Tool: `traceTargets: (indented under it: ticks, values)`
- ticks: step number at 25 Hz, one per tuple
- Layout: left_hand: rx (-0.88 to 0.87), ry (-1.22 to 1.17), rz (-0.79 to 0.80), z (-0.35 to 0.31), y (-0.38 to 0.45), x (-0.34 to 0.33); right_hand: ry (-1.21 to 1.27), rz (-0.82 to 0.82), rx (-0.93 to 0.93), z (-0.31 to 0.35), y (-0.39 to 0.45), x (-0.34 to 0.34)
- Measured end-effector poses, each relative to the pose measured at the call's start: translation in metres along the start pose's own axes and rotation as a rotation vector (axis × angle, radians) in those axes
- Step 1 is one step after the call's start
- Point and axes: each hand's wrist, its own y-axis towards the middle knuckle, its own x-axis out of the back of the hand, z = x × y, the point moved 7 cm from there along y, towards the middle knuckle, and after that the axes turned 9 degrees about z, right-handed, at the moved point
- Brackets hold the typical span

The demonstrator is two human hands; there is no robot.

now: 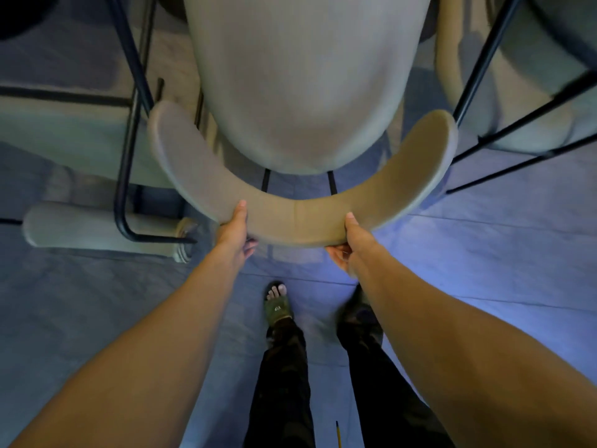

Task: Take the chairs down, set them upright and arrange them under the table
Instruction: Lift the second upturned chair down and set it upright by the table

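In the head view, an upright chair (300, 92) stood on the floor (484, 270) directly ahead of the person, its pale seat (300, 85) pointing away and its curved backrest (300, 218) nearest the body. Both hands grasped that backrest: the left hand (234, 232) clenched on the rim left of centre, thumb on top and fingers curled beneath, the right hand (347, 245) likewise right of centre. The grip was roughly even, neither hand clearly nearer. The chair's long axis ran straight forward from the hands, so the coming move looked like a plain push ahead. I could not make out the surface it should go under. Another chair (106, 227) lay on its side at the left, and dark legs (517, 124) of one more showed at the right.
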Motion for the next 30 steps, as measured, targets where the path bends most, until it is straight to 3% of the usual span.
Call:
traceTargets:
  ticks: [10, 16, 20, 23, 30]
  values:
    - [-0.110, 0.109, -0.032, -0.123, -0.059, -0.007, -0.109, -0.005, 0.088, 0.084, -0.072, -0.038]
    - [-0.114, 0.173, -0.021, -0.173, -0.087, -0.029, -0.028, -0.019, 0.187, 0.128, -0.114, -0.051]
    - [-0.039, 0.249, -0.029, -0.198, -0.090, -0.032, -0.042, -0.016, 0.167, 0.147, -0.131, -0.058]
    - [-0.025, 0.299, -0.035, -0.214, -0.084, -0.037, -0.195, 0.016, 0.083, 0.159, -0.148, -0.065]
    - [-0.071, 0.149, 0.013, -0.242, -0.064, -0.058, -0.151, 0.054, 0.096, 0.195, -0.170, -0.086]
